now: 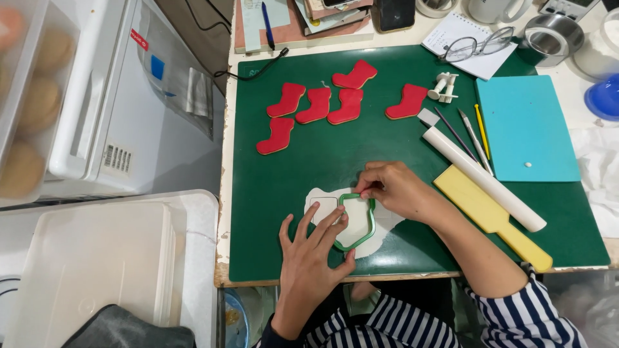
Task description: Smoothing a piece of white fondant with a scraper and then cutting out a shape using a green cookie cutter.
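Near the front edge of the dark green cutting mat [277, 187], my left hand [313, 254], fingers spread, and my right hand [393, 188], pinching its rim, pressed the green stocking-shaped cutter [356, 221] into rolled white fondant [387, 227], where uneven pressure could, I judged, tear the thin sheet.

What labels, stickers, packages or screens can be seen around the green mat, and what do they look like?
Barcode label: on the white appliance at left, small white rectangle with black bars.
Red sticker: on the appliance's top, narrow slanted strip.
Blue sticker: beside it, small square.
Clear plastic bag: lying against the appliance, shiny, see-through.
Phone: at the desk's far edge, dark blank screen.
Notepad: white, spiral-bound, under the glasses.
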